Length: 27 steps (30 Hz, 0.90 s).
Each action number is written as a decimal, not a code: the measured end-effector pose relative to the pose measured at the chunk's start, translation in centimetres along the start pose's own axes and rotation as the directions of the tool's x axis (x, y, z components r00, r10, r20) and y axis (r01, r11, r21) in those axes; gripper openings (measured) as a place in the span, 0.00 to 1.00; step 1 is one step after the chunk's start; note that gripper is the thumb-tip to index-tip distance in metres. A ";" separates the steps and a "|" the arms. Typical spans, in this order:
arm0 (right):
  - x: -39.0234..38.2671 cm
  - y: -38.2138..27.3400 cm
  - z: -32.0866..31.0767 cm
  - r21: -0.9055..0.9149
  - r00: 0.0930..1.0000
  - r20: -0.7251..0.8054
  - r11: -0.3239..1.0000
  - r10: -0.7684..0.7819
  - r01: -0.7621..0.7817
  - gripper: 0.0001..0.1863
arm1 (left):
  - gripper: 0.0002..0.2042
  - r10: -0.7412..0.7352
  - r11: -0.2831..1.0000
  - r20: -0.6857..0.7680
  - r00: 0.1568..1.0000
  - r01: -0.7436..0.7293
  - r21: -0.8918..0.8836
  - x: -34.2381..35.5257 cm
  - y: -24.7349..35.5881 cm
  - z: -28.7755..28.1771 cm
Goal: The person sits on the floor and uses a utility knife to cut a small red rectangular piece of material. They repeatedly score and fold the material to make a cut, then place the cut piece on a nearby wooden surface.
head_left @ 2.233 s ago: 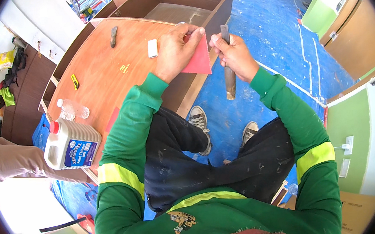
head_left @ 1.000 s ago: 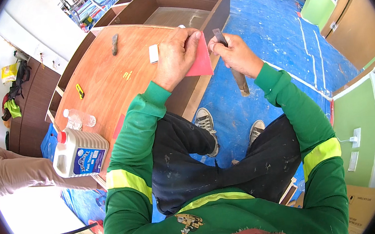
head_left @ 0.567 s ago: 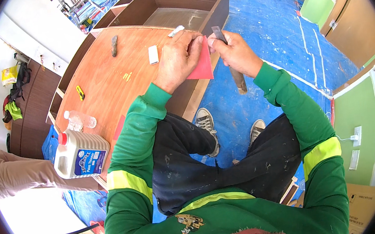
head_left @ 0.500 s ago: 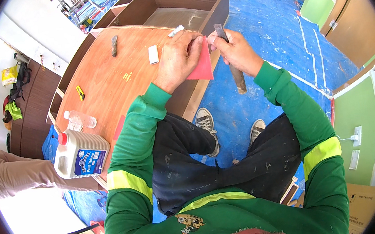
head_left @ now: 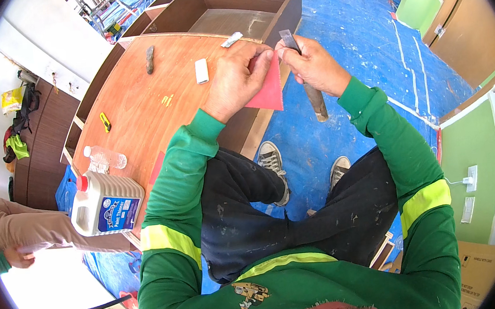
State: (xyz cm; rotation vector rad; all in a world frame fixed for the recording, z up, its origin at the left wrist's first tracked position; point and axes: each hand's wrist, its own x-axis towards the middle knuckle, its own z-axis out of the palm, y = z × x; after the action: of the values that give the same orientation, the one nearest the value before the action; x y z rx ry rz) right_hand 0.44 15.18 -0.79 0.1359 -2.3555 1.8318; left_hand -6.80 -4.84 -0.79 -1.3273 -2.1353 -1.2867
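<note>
A red sheet, apparently sandpaper [head_left: 268,93], hangs from my left hand [head_left: 238,77], whose thumb and fingers pinch its upper edge. My right hand [head_left: 316,67] is closed around a chisel [head_left: 317,105]. Its flat metal blade points up and away, and the worn handle end sticks out below the palm. The right thumb and fingertip meet at the sheet's top corner, close to my left fingertips; whether they grip it I cannot tell. Both hands are over the right edge of a curved wooden panel [head_left: 129,100].
On the panel lie a white block [head_left: 201,71], a crumpled tube [head_left: 231,39], a dark-handled tool [head_left: 150,60], a yellow cutter [head_left: 105,122], a plastic bottle [head_left: 107,156] and a thinner jug [head_left: 108,202]. Open brown drawer boxes [head_left: 239,3] stand behind. Another person's hand [head_left: 19,257] shows at left.
My right hand has shifted slightly right, the chisel tilting a little with it. The red sheet has turned slightly. At left, another person's hand has come into view.
</note>
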 end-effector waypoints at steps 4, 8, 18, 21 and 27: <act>-0.2 -0.3 0.2 0.018 1.000 0.007 1.000 -0.017 0.017 0.11 | 0.09 -0.039 0.998 0.012 0.999 0.039 -0.041 -0.1 0.0 0.1; -0.2 0.0 0.2 0.039 1.000 -0.015 0.999 -0.018 0.018 0.10 | 0.09 -0.015 0.999 0.013 1.000 0.015 -0.050 -0.1 0.1 0.1; 0.1 0.6 0.2 0.121 0.997 -0.036 0.991 0.062 -0.057 0.09 | 0.13 -0.108 0.967 0.028 0.994 0.112 -0.228 -0.3 -0.6 0.4; 0.6 1.5 -0.9 0.237 0.995 -0.020 0.967 0.103 -0.095 0.14 | 0.13 -0.112 0.977 0.015 0.994 0.113 -0.180 -0.1 -0.6 0.3; 0.8 1.5 -1.0 0.210 0.985 -0.068 0.967 0.162 -0.144 0.19 | 0.13 -0.117 0.970 -0.065 0.991 0.100 -0.223 -0.1 -2.2 0.5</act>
State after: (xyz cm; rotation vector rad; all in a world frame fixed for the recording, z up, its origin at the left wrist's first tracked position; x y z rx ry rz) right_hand -0.50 16.57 -1.79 -0.1021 -2.1717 2.1044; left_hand -8.51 -4.80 -2.28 -1.2318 -2.0866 -1.6315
